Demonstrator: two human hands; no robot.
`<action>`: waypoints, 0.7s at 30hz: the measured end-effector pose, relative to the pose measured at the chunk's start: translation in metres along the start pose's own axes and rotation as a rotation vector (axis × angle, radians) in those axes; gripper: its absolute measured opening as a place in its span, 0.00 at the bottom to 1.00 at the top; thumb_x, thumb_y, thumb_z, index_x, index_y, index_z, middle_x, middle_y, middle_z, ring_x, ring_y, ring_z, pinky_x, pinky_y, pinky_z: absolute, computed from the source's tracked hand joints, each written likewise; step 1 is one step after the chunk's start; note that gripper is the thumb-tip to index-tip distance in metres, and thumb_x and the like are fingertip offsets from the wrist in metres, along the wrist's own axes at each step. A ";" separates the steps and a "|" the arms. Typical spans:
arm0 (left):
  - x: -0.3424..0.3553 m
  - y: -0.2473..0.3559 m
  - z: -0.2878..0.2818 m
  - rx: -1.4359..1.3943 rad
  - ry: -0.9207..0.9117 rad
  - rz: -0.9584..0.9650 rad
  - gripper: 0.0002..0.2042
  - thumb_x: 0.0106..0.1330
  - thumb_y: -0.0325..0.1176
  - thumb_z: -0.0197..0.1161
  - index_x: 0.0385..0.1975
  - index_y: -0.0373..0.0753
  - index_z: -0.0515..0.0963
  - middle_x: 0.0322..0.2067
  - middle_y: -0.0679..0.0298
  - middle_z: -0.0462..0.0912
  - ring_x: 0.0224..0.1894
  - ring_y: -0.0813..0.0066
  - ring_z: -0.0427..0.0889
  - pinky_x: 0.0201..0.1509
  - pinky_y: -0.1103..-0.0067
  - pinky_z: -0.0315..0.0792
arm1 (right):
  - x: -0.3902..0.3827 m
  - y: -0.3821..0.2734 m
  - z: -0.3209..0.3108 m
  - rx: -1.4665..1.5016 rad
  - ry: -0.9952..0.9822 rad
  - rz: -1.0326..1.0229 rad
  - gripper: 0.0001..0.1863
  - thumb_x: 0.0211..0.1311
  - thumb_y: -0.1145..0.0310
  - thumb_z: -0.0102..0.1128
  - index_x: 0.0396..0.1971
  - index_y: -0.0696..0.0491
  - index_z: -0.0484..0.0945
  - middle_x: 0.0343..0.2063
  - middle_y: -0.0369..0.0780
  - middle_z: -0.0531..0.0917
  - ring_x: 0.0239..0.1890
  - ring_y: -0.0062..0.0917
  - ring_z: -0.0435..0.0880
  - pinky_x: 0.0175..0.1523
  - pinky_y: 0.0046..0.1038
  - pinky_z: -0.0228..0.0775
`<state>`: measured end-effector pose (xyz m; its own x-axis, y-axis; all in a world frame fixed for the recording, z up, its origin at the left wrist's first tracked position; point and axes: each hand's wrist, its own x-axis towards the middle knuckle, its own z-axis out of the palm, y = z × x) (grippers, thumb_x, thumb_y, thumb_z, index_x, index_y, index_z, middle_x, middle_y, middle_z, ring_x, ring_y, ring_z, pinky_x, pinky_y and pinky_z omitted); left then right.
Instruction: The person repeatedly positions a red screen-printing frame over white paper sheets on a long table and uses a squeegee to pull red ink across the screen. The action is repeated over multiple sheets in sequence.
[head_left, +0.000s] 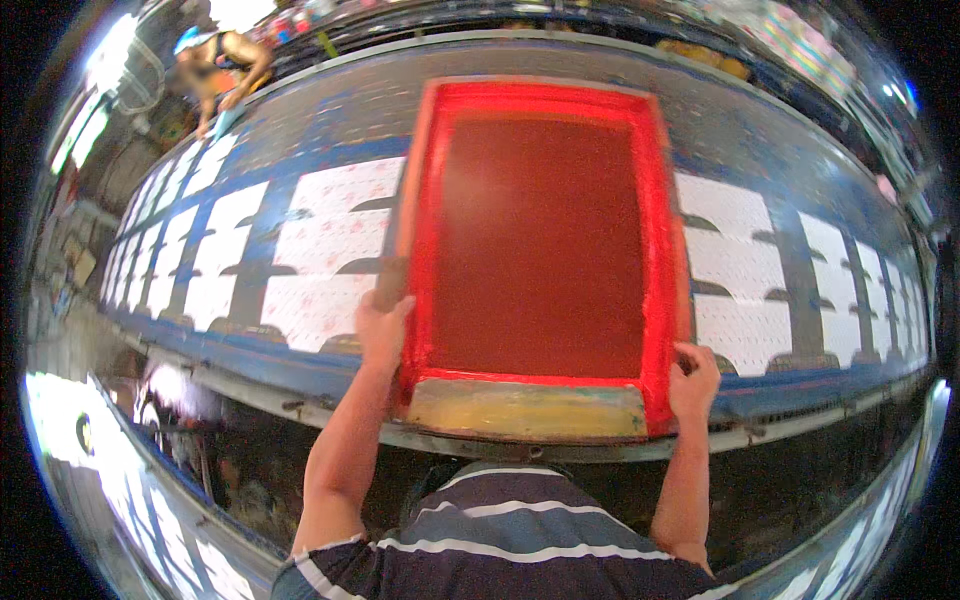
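Note:
A large screen printing frame (540, 250) with bright red borders and a dark red mesh lies in front of me over the long table. Its near end carries a yellowish, paint-smeared strip (525, 408). My left hand (382, 325) is closed on the frame's left side, beside a brownish piece at that edge; part of its fingers is hidden. At the near right corner, my right hand (695, 382) has its fingers curled against the frame's outer edge. White cut fabric panels (335, 215) with faint red marks lie left of the frame; white panels (735, 240) also lie on its right.
The long dark table (330, 110) has blue stripes and curves away to both sides, with rows of white panels. A metal rail (760, 432) runs along its near edge. Another person (225, 75) bends over the table at the far left. Colourful items (800, 45) stand behind.

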<state>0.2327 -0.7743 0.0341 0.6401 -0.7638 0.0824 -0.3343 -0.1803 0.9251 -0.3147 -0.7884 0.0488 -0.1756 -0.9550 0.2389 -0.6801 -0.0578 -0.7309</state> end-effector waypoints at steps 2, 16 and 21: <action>-0.001 0.000 0.003 0.074 0.045 0.007 0.20 0.61 0.34 0.84 0.49 0.29 0.89 0.42 0.49 0.95 0.44 0.56 0.93 0.55 0.63 0.83 | 0.002 0.006 -0.003 -0.003 -0.027 -0.026 0.19 0.52 0.86 0.69 0.45 0.54 0.91 0.43 0.45 0.90 0.48 0.42 0.91 0.55 0.41 0.84; -0.002 0.011 0.008 0.277 0.032 -0.066 0.26 0.58 0.43 0.85 0.51 0.32 0.89 0.41 0.45 0.95 0.47 0.48 0.95 0.55 0.61 0.85 | 0.006 0.025 -0.003 0.035 -0.162 0.025 0.21 0.56 0.85 0.70 0.51 0.55 0.89 0.50 0.47 0.89 0.56 0.46 0.89 0.64 0.42 0.82; 0.002 0.002 0.011 0.368 0.054 -0.031 0.29 0.59 0.47 0.85 0.53 0.32 0.89 0.43 0.44 0.95 0.49 0.44 0.94 0.57 0.57 0.85 | -0.013 -0.029 -0.013 -0.207 -0.075 -0.301 0.19 0.64 0.77 0.73 0.55 0.54 0.89 0.59 0.50 0.88 0.63 0.49 0.87 0.72 0.48 0.77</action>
<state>0.2257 -0.7824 0.0323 0.6861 -0.7226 0.0843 -0.5338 -0.4212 0.7333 -0.3020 -0.7701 0.0747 0.1016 -0.9234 0.3701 -0.8240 -0.2866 -0.4888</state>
